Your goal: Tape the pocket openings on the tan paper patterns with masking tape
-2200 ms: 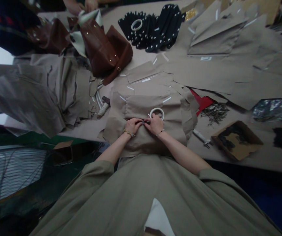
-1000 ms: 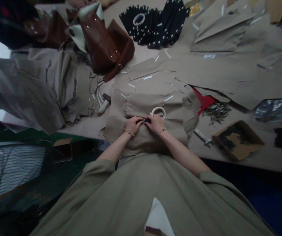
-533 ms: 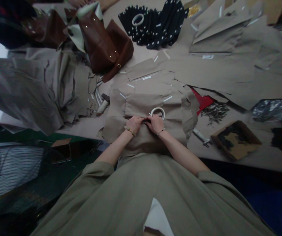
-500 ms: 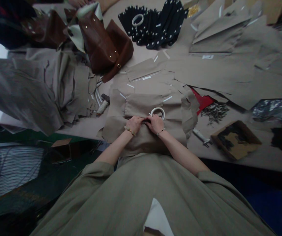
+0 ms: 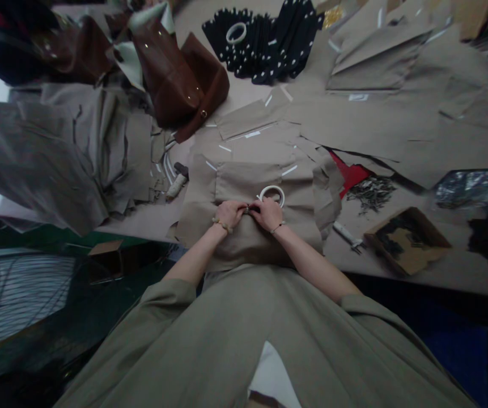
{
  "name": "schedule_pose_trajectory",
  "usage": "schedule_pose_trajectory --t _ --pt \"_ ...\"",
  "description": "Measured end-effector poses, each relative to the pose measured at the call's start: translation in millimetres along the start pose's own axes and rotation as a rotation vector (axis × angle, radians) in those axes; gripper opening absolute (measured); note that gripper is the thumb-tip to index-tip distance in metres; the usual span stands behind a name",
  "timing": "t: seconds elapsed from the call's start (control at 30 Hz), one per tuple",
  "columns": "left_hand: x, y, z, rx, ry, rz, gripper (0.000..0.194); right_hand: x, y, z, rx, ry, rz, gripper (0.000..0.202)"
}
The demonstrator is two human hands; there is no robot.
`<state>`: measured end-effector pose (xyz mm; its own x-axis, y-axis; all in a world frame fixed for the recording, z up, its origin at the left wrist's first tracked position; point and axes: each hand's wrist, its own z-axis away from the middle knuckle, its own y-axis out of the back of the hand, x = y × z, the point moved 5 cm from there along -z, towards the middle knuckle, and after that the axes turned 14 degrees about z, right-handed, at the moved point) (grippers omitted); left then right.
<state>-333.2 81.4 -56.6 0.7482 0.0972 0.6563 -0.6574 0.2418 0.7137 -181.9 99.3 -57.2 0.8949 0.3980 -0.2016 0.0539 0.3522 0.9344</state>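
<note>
The left hand (image 5: 230, 215) and right hand (image 5: 270, 214) pinched a small dark piece (image 5: 249, 209) between their fingertips, too small to identify, with a pale glint at its middle. It sat over the taupe fabric panel (image 5: 250, 181), which was matte, softly creased, seamed across its upper part and marked with two slanting white strips. A white tape roll (image 5: 272, 188) lay on the panel, against the right hand. Farther out were a brown leather bag (image 5: 169, 76) and an open cardboard box (image 5: 423, 259).
</note>
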Motion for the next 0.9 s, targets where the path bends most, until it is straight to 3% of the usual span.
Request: schedule_pose_trajectory --t 0.1,0.4,0.67,0.9 --pt "0 -1.6 8 0.043 -0.049 -0.012 0.022 0 0 0 -0.009 -0.006 -0.003 0.029" --pt "-3 -12.0 18 0.004 -0.209 0.038 0.025 0 -2 0 -0.012 -0.003 -0.013 0.032" --pt "-15 -8.6 12 0.032 -0.117 0.192 0.017 0 1 0 0.009 -0.021 -0.025 0.027" --pt "-7 -13.7 15 0.008 -0.202 -0.118 0.021 0 0 0 -0.008 -0.023 -0.034 0.027"
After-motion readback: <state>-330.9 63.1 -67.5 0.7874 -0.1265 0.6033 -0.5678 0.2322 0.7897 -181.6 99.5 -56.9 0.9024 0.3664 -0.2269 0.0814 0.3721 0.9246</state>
